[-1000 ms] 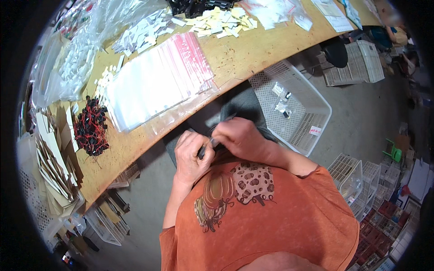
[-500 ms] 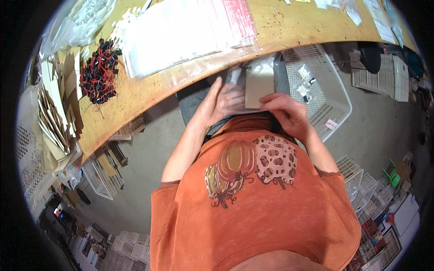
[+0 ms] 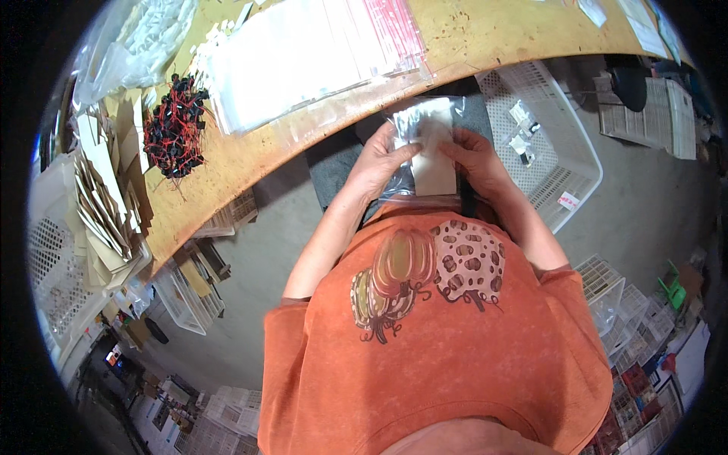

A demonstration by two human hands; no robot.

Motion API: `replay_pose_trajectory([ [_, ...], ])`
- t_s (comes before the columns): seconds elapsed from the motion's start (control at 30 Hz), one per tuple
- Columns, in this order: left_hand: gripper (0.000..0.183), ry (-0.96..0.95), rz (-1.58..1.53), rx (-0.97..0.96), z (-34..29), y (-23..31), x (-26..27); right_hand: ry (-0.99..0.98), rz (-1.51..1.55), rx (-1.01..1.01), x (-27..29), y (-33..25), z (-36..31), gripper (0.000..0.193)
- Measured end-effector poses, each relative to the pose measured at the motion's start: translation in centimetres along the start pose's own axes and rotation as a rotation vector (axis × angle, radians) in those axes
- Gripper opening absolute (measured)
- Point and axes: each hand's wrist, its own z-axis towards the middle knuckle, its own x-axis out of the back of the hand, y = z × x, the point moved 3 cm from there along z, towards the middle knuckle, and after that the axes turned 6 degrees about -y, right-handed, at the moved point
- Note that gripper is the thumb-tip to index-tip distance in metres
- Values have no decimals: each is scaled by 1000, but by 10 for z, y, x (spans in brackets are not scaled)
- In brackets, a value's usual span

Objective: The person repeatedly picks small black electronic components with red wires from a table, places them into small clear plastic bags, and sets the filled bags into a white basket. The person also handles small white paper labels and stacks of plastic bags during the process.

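A clear plastic bag lies over my lap in front of my orange shirt, with a flat beige card in it. My left hand grips the bag's left side, its thumb on top and pointing toward the card. At the right edge my right hand pinches the bag with thumb and bent fingers. Glare on the film hides whether anything else is inside the bag.
The wooden table curves ahead, holding a stack of clear bags, a heap of black-and-red wired parts and cardboard pieces. To my right stands a white crate with small packets in it.
My left hand's fingers, spread along the bag before, now grip it with the thumb on top. My right hand has moved up the right edge. The view has shifted slightly.
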Motion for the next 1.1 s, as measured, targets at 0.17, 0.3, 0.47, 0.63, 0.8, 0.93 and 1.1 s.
replay_pose_trajectory([
  [0.17, 24, 72, 211, -25, -3, 3, 26, 59, -241, -33, 20, -7, 9, 24],
  [0.3, 9, 26, 638, -116, -20, 15, 12, 235, 55, 254, 97, -4, 7, 25],
  [0.47, 11, -100, 875, -303, -51, 99, -42, 481, 137, 229, 272, 24, -5, 33],
  [0.63, 13, 454, 1220, -641, -49, 168, -21, 814, -155, -21, 422, 95, -26, 26],
  [0.8, 28, 714, 1501, -722, -10, 201, 20, 944, -307, -227, 499, 182, -47, 27],
  [0.93, 20, 730, 1327, -626, -15, 196, 33, 660, -267, -112, 401, 180, 7, 22],
  [1.1, 12, 765, 1022, -797, -18, 194, 44, 516, -726, 181, 288, 108, 37, 19],
])
